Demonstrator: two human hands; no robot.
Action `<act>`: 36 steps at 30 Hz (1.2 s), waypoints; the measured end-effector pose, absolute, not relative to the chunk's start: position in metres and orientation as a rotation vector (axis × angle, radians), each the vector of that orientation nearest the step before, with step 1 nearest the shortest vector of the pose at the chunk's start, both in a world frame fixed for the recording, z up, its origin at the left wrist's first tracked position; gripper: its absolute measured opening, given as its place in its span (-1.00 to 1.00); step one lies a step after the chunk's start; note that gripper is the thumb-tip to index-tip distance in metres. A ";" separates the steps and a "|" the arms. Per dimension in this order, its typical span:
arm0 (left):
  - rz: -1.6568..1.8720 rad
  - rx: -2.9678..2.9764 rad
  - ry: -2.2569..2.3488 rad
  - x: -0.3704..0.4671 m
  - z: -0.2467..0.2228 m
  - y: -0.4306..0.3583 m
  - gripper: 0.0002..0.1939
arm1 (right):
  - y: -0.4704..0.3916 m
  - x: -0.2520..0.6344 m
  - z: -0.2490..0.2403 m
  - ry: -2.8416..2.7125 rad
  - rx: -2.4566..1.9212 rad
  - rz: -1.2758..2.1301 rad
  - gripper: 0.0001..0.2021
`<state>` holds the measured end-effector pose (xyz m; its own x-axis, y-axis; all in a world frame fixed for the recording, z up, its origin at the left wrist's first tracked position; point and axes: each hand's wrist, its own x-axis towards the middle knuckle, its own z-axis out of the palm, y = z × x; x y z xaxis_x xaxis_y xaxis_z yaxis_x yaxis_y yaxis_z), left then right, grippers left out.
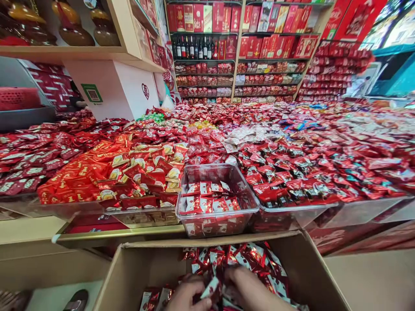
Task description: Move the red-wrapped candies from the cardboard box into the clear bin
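Both hands reach down into an open cardboard box at the bottom of the view, among red and white candy packets. My left hand is curled around a red and white packet. Beside it on the right, my right hand has its fingertips blurred and sunk among the packets, so what they hold is hidden. Just beyond the box stands a clear plastic bin, with similar packets lying in neat rows inside.
Bins heaped with red snack packets spread beyond the box on both sides. Shelves with boxes and bottles line the back. A white pillar stands at left, and a shoe shows at lower left.
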<state>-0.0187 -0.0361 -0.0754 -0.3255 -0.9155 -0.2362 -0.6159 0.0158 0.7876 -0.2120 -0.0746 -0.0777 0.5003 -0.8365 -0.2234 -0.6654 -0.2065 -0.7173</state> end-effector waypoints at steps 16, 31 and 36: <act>-1.837 1.016 -0.626 -0.051 0.012 -0.023 -0.76 | -0.074 -0.223 0.000 0.902 -0.919 -0.742 -0.79; -1.687 1.161 -0.739 -0.070 0.011 -0.025 -0.50 | -0.074 -0.221 0.006 0.958 -0.935 -0.781 -0.77; -1.189 1.518 -0.962 -0.073 -0.005 -0.015 -0.51 | -0.064 -0.215 -0.004 1.070 -1.148 -0.891 -0.81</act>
